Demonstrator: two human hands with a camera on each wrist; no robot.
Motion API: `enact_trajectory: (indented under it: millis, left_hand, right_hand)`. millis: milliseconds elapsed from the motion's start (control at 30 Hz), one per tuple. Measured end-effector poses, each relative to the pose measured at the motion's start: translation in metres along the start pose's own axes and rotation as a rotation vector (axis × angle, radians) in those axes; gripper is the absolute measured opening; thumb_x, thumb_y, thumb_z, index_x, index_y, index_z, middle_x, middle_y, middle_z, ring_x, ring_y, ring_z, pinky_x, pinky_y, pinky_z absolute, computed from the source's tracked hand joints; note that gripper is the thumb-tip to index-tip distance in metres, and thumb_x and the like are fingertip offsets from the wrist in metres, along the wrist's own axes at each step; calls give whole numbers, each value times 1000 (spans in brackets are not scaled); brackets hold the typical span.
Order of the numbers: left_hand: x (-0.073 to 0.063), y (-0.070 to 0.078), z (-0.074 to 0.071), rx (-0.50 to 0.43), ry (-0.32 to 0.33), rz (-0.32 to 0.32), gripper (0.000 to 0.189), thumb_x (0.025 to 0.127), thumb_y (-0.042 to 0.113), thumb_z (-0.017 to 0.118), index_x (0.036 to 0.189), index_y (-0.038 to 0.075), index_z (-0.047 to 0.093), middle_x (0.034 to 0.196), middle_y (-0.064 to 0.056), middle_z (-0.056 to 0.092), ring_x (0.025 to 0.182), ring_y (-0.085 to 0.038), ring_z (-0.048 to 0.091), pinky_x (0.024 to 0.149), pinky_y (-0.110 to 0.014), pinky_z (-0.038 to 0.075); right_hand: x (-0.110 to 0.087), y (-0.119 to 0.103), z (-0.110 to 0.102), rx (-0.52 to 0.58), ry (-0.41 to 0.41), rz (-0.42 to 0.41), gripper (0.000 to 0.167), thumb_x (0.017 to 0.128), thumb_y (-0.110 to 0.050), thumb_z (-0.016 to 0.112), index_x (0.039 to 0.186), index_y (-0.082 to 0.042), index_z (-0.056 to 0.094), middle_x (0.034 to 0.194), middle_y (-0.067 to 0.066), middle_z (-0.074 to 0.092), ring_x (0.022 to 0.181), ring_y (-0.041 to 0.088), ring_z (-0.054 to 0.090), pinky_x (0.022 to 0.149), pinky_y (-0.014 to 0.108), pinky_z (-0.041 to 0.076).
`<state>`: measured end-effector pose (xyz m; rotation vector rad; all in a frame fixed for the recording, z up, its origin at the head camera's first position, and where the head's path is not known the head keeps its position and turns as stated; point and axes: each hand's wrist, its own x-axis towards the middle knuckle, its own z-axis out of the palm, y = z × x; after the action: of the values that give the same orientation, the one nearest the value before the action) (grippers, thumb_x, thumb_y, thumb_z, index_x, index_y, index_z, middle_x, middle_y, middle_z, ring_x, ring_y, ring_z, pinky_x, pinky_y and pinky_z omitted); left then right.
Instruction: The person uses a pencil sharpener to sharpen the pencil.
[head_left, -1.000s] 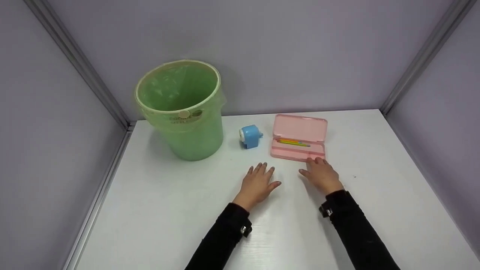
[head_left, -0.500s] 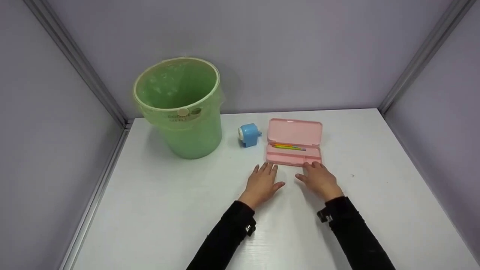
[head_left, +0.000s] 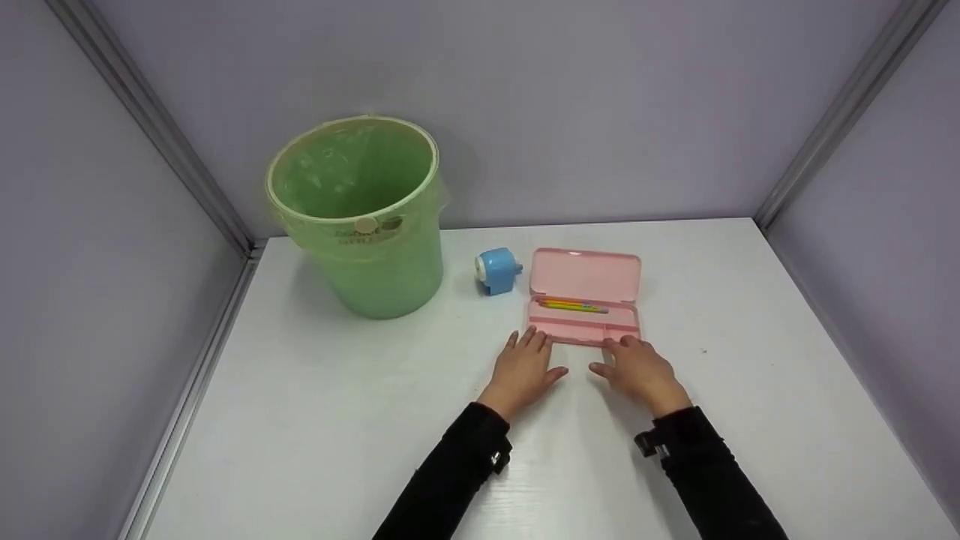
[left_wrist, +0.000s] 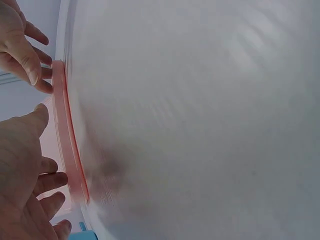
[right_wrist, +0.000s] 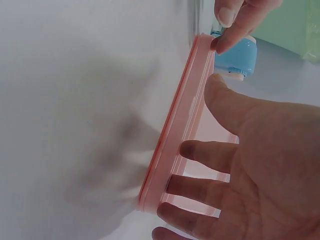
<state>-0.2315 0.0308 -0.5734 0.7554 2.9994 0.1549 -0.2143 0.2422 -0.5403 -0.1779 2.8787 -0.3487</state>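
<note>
A pink pencil case (head_left: 585, 274) lies unfolded on the table, its lid tipped back towards the rear wall. A few yellow, orange and green pencils (head_left: 574, 306) rest in its tray. Fingertips of my right hand (head_left: 639, 373) touch the front rim near the right corner, fingers extended. My left hand (head_left: 519, 375) has its fingers stretched to the front left corner, thumb spread. The right wrist view shows the case's front wall (right_wrist: 176, 120) with the right fingers laid across its top edge. Left of the case stands a blue crank pencil sharpener (head_left: 499, 271).
A tall green bin (head_left: 382, 277) with a clear liner stands at the back left of the white table (head_left: 337, 420). Grey-violet panels (head_left: 600, 112) enclose the table at the back and both sides.
The pencil case has slid towards me and slightly left, with my right hand moving back along with it. My left hand has shifted slightly right and now meets the case's left corner.
</note>
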Motion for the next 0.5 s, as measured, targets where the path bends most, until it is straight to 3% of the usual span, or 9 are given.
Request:
enact_trajectory:
  millis: [233, 500]
  left_hand:
    - [-11, 0, 1, 46, 62, 29, 64, 103, 57, 53, 140, 5, 60, 132, -7, 59, 131, -24, 55, 115, -46, 41]
    - [-40, -5, 1, 50, 72, 32, 63, 102, 59, 53, 133, 6, 65, 122, -5, 60, 120, -23, 59, 109, -45, 46]
  right_hand:
    - [-9, -7, 4, -30, -15, -1, 57, 99, -44, 66, 141, -6, 59, 134, 26, 57, 120, 49, 57, 89, 64, 53]
    - [-27, -21, 7, -78, -42, -21, 56, 97, -47, 68, 139, -11, 63, 133, 21, 60, 121, 46, 57, 83, 65, 54]
